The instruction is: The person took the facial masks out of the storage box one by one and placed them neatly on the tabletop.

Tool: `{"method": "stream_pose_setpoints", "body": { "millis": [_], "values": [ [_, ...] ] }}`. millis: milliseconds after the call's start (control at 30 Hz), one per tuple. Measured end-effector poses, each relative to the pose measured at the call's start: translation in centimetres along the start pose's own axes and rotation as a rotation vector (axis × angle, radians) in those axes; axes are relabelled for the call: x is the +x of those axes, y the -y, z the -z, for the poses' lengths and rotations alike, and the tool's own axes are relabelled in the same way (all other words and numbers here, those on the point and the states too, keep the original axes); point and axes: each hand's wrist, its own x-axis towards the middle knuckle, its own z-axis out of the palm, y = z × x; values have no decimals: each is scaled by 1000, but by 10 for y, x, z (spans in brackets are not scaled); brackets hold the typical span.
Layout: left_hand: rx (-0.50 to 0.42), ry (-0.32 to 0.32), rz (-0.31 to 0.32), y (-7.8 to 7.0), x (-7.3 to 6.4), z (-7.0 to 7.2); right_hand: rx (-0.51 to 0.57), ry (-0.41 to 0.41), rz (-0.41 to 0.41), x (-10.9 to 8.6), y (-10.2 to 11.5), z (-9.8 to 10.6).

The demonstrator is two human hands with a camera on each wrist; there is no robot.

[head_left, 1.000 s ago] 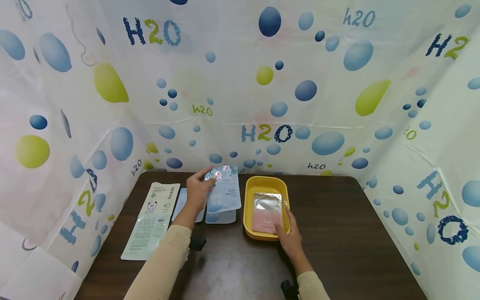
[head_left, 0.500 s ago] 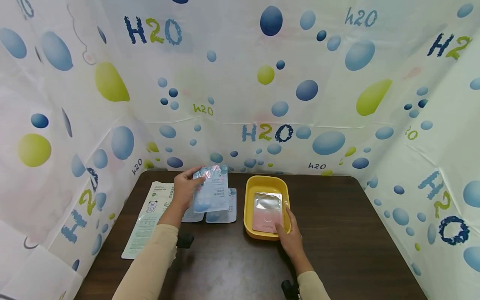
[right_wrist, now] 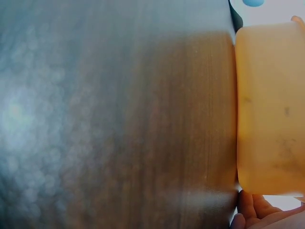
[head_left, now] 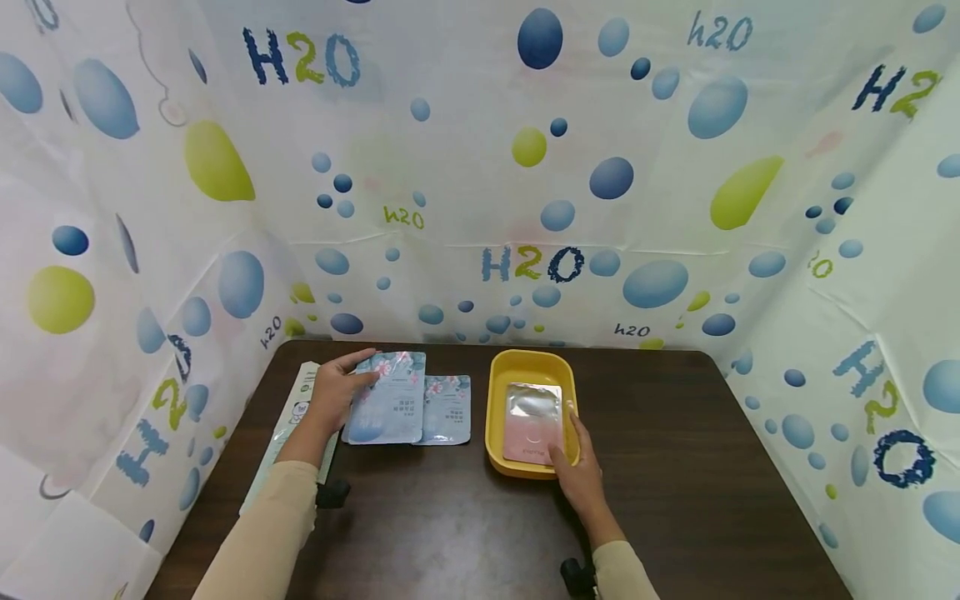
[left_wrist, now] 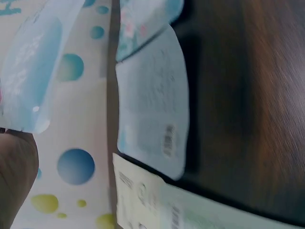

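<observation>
My left hand (head_left: 332,400) pinches a light blue face mask packet (head_left: 393,408) with pink flowers by its upper left part. In the left wrist view, that packet (left_wrist: 35,67) is lifted off the table. Beneath it lies another blue packet (left_wrist: 152,109), barcode side up; the head view mostly hides this one. Beside that lies a blue flowered packet (head_left: 448,412), partly covered. My right hand (head_left: 581,479) grips the near right side of a yellow tray (head_left: 493,408), thumb over the rim. A pink and silver packet (head_left: 534,423) lies inside the tray.
A long pale green packet (head_left: 273,458) with a bear print lies at the left, partly behind my left arm. The dark wooden table (head_left: 675,467) meets a dotted curtain (head_left: 450,167) at the back and sides.
My left hand has carried the blue packet leftward, from near the tray to above the left blue packet. The flowered packet on the table is more exposed. My right hand and the tray stay put.
</observation>
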Motion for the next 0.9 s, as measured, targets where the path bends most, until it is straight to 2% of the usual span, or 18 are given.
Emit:
{"method": "stream_pose_setpoints", "body": {
  "millis": [133,333,533,700,900],
  "values": [
    [59,31,33,11,0,11,3,1,-6,0,0,-1],
    [100,93,81,28,1,23,13,0,3,-1,1,-1],
    [200,83,109,42,0,27,13,2,-2,-1,1,-1],
    [318,98,53,50,0,32,17,5,4,-1,1,0],
    [646,128,-57,54,-6,40,14,7,0,1,-1,0]
  ]
}}
